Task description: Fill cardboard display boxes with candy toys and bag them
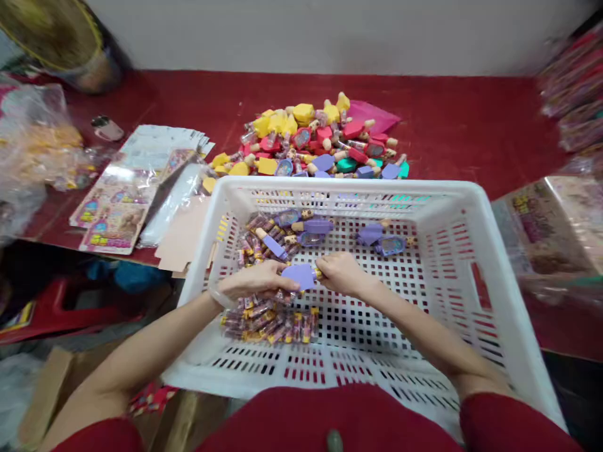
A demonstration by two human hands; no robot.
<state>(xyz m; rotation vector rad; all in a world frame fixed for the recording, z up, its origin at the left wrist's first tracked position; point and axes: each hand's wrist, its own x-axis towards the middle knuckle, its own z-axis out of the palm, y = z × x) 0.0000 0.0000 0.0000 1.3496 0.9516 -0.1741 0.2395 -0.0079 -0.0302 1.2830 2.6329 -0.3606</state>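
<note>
Over the white basket [475, 213], my left hand [264, 279] pinches a purple paddle-shaped toy [300, 276] by its left side. My right hand [342, 273] is closed in a fist at the toy's right end, where a yellow bit shows beside the fingers; the rest there is hidden. Beneath and around my left hand lie many small wrapped tubes [264, 323] with pink and yellow ends. Several more purple toys with tan knobbed handles lie in the basket, one purple toy [273, 245] on the tubes and another purple toy [391, 245] farther right.
Behind the basket, a heap of yellow, red, purple and green toys [325, 135] covers part of the red table [471, 125]. Printed cards [117, 216] and clear bags lie at left. A box of printed packs [541, 220] stands at right, and a red stool [66, 307] is below left.
</note>
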